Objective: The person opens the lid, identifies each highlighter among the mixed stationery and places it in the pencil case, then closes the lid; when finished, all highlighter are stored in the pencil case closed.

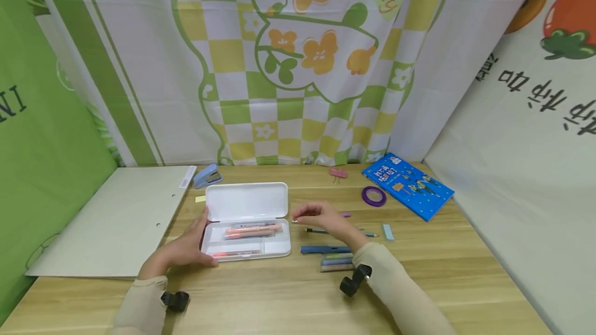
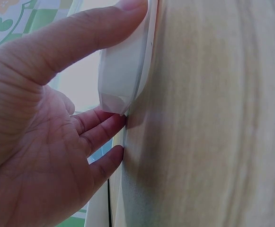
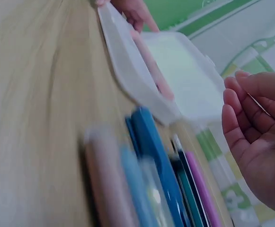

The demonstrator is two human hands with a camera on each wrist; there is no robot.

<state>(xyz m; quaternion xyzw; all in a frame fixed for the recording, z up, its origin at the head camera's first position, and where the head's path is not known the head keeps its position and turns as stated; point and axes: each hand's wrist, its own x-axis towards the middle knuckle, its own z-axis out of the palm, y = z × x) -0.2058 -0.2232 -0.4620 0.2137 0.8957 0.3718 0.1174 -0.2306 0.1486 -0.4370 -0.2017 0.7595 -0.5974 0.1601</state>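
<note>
Room: flowery curtain point(image 1: 302, 118) at your 12 o'clock, green cloth point(image 1: 51, 169) at 9, white cloth point(image 1: 521, 169) at 3.
Table point(image 1: 261, 304): light brown, stripy wood.
Pencil case point(image 1: 247, 200): white, lid up, at your 11.
Your left hand point(image 1: 188, 244): spread wide, holding the case's 9 o'clock side.
Your right hand point(image 1: 330, 221): fingertips close together near its 3; I can't tell if they hold anything.
Pink pens point(image 1: 253, 231): inside the case.

There is room along the right edge of the desk point(image 1: 465, 273), nearer than the blue book point(image 1: 412, 186) in its far right corner, and between the forearms point(image 1: 142, 301) at the near edge. The open pencil case point(image 1: 276, 248) and pens point(image 1: 337, 268) block the middle; a board point(image 1: 112, 216) covers the far left corner.
</note>
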